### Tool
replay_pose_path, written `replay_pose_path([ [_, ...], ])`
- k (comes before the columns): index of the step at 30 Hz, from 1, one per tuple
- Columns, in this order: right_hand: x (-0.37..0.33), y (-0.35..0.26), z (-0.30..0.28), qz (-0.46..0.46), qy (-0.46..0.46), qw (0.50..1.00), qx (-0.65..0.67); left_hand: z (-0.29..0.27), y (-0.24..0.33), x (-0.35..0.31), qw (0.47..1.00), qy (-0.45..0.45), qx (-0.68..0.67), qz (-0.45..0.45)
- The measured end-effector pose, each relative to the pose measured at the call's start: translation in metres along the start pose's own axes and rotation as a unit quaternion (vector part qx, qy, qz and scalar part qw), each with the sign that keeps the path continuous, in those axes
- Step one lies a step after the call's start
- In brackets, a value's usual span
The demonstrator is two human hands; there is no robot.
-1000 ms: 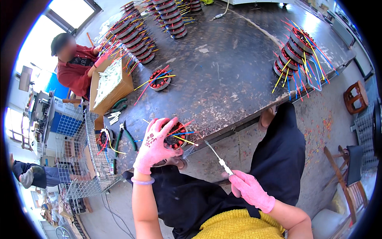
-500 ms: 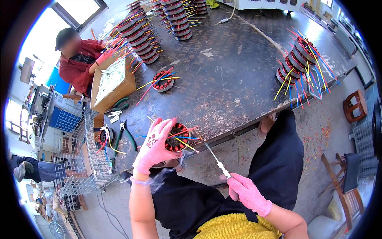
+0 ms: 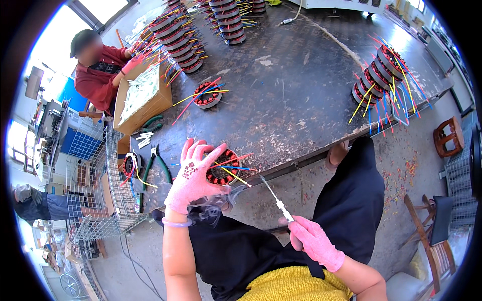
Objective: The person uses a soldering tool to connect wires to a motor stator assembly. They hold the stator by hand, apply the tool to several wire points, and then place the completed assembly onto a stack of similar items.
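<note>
A motor stator (image 3: 231,179), ring-shaped with red windings and red, blue and yellow leads, sits at the table's near edge. My left hand (image 3: 193,175), in a pink glove, wraps round its left side with several fingers stretched away from me; the thumb is mostly hidden. Grey smoke (image 3: 213,208) drifts below the stator, close to my left wrist. In my right hand (image 3: 315,241), also gloved in pink, is a soldering iron (image 3: 282,206) with a white collar and a thin metal shaft. Its tip points up and left, apart from the leads, just off the table edge.
Another stator (image 3: 207,95) lies farther off. Pliers (image 3: 161,168) and a small stator (image 3: 131,168) are left of my hand, by a wire basket (image 3: 118,200). Stator stacks (image 3: 178,42) and a leaning stack (image 3: 376,78) stand on the table (image 3: 281,120). A co-worker (image 3: 103,70) handles leads behind a carton (image 3: 145,103).
My left hand's fingers have shifted a little away from me and to the left. The smoke has spread. The soldering iron stays almost in place, its tip slightly farther right.
</note>
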State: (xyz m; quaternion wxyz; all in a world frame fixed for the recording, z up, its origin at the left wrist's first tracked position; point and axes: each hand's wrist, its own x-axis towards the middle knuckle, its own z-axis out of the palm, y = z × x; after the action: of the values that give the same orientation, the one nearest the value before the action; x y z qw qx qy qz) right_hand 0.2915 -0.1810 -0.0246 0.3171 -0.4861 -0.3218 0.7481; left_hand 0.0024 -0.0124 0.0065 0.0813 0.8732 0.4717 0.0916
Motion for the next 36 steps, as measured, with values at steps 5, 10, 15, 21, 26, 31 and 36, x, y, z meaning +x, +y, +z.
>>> replay_pose_path([
  [5, 0.000, 0.003, 0.000, -0.002, 0.003, 1.000, 0.004, 0.001, 0.001, 0.000, 1.000, 0.004, 0.001, 0.003],
  [10, -0.006, -0.005, 0.003, 0.008, 0.001, 1.000, 0.025, 0.005, -0.006, 0.000, 0.999, 0.010, -0.038, 0.031],
  [15, -0.006, 0.001, -0.004, 0.007, 0.001, 0.999, 0.041, 0.006, 0.003, 0.007, 0.999, 0.020, -0.025, 0.001],
  [21, -0.006, 0.001, -0.001, 0.012, 0.001, 0.999, 0.037, 0.008, 0.004, 0.005, 1.000, 0.023, -0.007, -0.014],
  [26, -0.007, 0.003, -0.002, 0.026, -0.003, 0.999, 0.024, 0.011, 0.003, 0.006, 1.000, 0.019, -0.018, -0.015],
  [31, -0.007, 0.006, -0.002, 0.019, -0.004, 1.000, 0.022, 0.010, 0.003, 0.006, 0.999, 0.018, -0.039, -0.015],
  [36, -0.010, 0.002, 0.001, 0.014, 0.001, 1.000, 0.023, 0.011, 0.003, 0.005, 0.998, 0.010, -0.057, -0.020],
])
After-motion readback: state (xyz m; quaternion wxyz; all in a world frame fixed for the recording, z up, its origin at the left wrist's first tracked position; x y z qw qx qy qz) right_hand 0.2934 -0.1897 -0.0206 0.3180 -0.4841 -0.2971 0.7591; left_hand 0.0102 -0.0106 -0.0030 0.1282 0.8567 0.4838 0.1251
